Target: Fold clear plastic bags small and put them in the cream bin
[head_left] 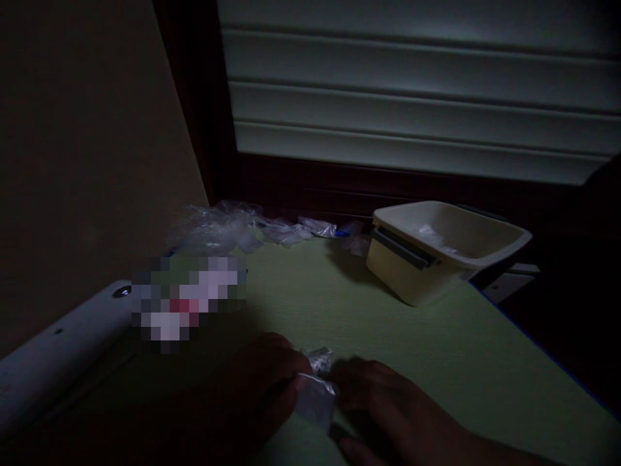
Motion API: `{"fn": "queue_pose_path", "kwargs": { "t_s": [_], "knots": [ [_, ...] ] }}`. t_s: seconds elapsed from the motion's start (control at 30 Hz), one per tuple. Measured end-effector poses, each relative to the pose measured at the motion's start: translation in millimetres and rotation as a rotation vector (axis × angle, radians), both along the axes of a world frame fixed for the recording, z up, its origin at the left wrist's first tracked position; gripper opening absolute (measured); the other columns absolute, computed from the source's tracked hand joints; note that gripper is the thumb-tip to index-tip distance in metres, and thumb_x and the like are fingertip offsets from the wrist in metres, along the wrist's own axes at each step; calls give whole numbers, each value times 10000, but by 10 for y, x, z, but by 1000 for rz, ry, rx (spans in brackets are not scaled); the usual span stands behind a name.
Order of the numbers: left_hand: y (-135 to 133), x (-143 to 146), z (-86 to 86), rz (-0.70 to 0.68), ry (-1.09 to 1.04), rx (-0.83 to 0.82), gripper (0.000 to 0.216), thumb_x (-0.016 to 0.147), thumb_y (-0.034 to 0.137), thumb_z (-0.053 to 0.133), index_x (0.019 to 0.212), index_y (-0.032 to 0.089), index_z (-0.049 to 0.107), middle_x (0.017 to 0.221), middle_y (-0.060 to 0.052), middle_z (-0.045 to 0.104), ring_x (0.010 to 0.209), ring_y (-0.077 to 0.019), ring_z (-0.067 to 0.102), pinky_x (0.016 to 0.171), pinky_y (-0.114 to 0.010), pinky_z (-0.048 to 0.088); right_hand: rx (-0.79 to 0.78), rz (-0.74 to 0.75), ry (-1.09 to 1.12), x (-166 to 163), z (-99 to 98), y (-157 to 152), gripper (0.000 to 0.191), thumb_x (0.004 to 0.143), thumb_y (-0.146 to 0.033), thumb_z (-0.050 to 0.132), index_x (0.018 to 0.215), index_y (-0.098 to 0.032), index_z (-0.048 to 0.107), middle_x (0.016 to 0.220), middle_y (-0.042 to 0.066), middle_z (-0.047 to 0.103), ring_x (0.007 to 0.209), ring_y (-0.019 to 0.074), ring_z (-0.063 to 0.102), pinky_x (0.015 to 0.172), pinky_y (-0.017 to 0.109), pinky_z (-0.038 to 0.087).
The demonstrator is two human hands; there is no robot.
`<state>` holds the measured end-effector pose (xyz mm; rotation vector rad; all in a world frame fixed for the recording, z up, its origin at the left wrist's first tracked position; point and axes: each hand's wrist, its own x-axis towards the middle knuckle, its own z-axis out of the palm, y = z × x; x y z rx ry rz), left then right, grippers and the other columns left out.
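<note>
Shutters fill the top of the view, pale slats over a dark sill, and below them the green desk [436,362] runs out toward twelve o'clock. At two o'clock a cream tub [449,255] sits tilted, one corner up on something at the desk edge, its open mouth tipped to the right, a scrap of clear film inside. A white tube [58,349] lies along the left edge at nine o'clock. At eleven o'clock a heap of clear bags [218,226] is bunched against the back edge, within easy reach yet well apart from the hands. A blurred-out patch sits just in front of it.

Down at six o'clock, both hands are low on the desk and close together. The left hand [257,395] and right hand [388,414] each pinch a side of a small clear packet [316,391], fingers closed on it, probably to keep the slippery film flat and steady. The packet's long axis runs roughly from twelve to six, crumpled top end toward twelve. It is too dark to see what's inside.
</note>
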<state>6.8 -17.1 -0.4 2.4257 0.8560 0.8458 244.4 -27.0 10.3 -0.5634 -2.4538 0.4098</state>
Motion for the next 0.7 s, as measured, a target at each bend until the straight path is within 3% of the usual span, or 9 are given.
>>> {"fn": "queue_pose_path", "kwargs": {
  "t_s": [0.23, 0.4, 0.53, 0.7],
  "knots": [
    [-1, -1, 37, 73, 99, -81, 176, 912, 140, 414, 964, 215, 564, 879, -11, 571, 823, -157, 534, 731, -252, 418, 89, 65, -2, -18, -88, 27, 180, 953, -208, 458, 1084, -133, 557, 937, 121, 707, 912, 209, 642, 828, 355, 529],
    [25, 18, -30, 86, 99, 59, 177, 915, 163, 402, 914, 209, 573, 798, -6, 578, 757, -166, 517, 678, -274, 390, 167, 71, 29, -28, -108, 22, 222, 990, -219, 395, 1084, -121, 571, 863, 93, 706, 869, 194, 653, 808, 337, 535],
    [32, 35, -68, 119, 112, 96, 194, 898, 147, 380, 869, 188, 568, 755, -12, 557, 728, -176, 497, 628, -284, 355, 259, 46, 60, -32, -98, 22, 197, 979, -183, 430, 1055, -118, 600, 877, 84, 722, 896, 191, 665, 825, 321, 538],
    [28, 31, 8, 101, 234, 44, 188, 888, 97, 408, 800, 172, 556, 715, -8, 542, 712, -179, 465, 615, -292, 317, 291, 25, 35, -23, -23, 2, 196, 979, -202, 452, 1036, -121, 621, 959, 94, 721, 936, 184, 661, 823, 286, 551]
  ]
}}
